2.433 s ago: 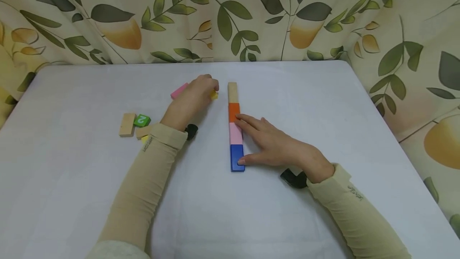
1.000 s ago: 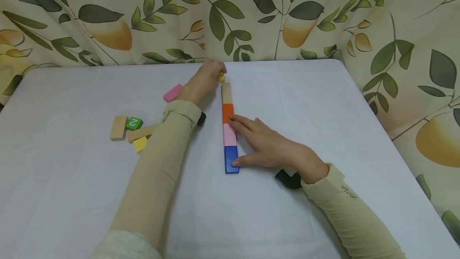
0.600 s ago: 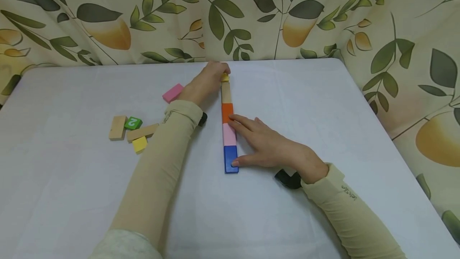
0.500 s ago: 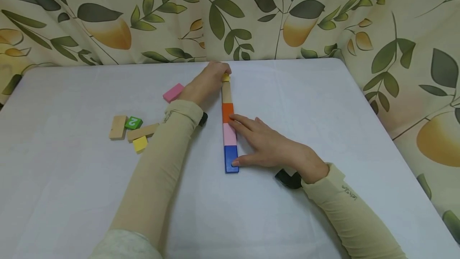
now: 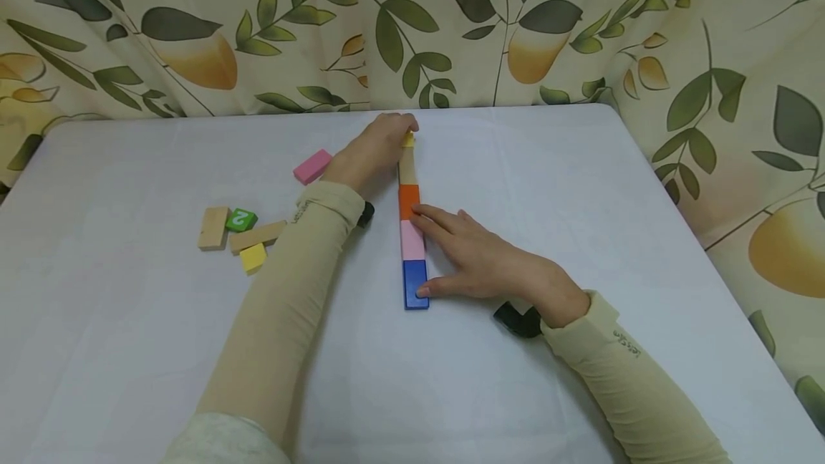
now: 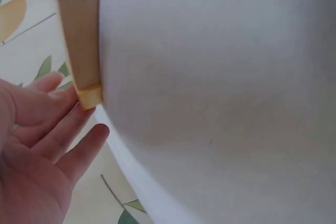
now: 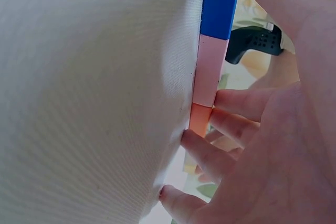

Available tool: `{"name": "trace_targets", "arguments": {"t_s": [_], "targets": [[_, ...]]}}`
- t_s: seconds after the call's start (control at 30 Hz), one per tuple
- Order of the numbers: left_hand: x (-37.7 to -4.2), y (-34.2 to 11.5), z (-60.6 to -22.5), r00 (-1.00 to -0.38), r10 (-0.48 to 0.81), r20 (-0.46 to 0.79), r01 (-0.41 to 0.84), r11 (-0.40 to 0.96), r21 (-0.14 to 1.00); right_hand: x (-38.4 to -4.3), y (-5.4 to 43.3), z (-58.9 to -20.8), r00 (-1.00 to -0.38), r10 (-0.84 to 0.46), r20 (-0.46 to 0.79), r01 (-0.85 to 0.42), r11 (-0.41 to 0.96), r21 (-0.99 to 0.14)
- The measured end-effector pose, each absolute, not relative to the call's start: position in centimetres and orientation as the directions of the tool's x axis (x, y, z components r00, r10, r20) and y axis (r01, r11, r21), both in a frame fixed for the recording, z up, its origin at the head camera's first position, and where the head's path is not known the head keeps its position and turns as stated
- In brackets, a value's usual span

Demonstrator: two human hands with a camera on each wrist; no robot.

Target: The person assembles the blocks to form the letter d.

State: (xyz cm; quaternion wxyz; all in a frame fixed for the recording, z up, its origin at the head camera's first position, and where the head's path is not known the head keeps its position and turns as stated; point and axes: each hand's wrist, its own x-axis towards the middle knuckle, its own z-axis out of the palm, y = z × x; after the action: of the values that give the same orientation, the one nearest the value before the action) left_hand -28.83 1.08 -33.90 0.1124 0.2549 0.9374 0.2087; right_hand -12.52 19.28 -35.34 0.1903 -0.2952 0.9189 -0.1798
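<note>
A straight row of blocks runs away from the front: a blue block [image 5: 415, 285], a light pink block [image 5: 412, 240], an orange block [image 5: 409, 202], a plain wooden block [image 5: 407, 165], and a small yellow block [image 5: 409, 139] at the far end. My left hand [image 5: 370, 152] pinches the yellow block, which lies flush against the wooden block's end in the left wrist view. Along the near part of the row rests my right hand [image 5: 483, 256], spread, its thumb at the blue block and its fingertips at the pink and orange blocks' side.
A pink block [image 5: 312, 166] lies left of my left wrist. Farther left are a wooden block [image 5: 213, 228], a green block [image 5: 241, 220] marked 2, a long wooden block [image 5: 254, 237] and a yellow block [image 5: 253, 258]. A leaf-patterned curtain [image 5: 412, 34] hangs behind the table [image 5: 548, 163].
My left hand has carried the small yellow block from left of the row to its far end, then shifted slightly right with it. The right hand has stayed on the row.
</note>
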Motion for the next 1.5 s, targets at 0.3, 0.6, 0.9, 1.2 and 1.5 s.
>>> {"name": "trace_targets", "arguments": {"t_s": [0.3, 0.6, 0.9, 1.2, 1.5], "targets": [[-28.6, -0.5, -32.4, -0.847, 0.521, -0.107, 0.425, 0.784, 0.452, -12.5, 19.1, -35.3, -0.756, -0.603, -0.254, -0.463, 0.767, -0.445], [-27.4, -4.0, -31.6, -0.865, 0.495, -0.089, 0.412, 0.799, 0.437, -12.5, 19.1, -35.2, -0.764, -0.585, -0.271, -0.445, 0.783, -0.435], [-25.6, -8.1, -32.3, -0.91, 0.399, -0.111, 0.32, 0.848, 0.423, -12.5, 19.1, -35.1, -0.76, -0.592, -0.268, -0.452, 0.777, -0.438], [-22.7, -9.9, -33.1, -0.957, 0.255, -0.141, 0.172, 0.884, 0.435, -12.4, 19.1, -35.2, -0.755, -0.605, -0.252, -0.457, 0.761, -0.46], [-22.6, -10.4, -32.8, -0.949, 0.258, -0.182, 0.166, 0.898, 0.406, -12.5, 19.1, -35.1, -0.759, -0.598, -0.259, -0.456, 0.771, -0.444]]}}
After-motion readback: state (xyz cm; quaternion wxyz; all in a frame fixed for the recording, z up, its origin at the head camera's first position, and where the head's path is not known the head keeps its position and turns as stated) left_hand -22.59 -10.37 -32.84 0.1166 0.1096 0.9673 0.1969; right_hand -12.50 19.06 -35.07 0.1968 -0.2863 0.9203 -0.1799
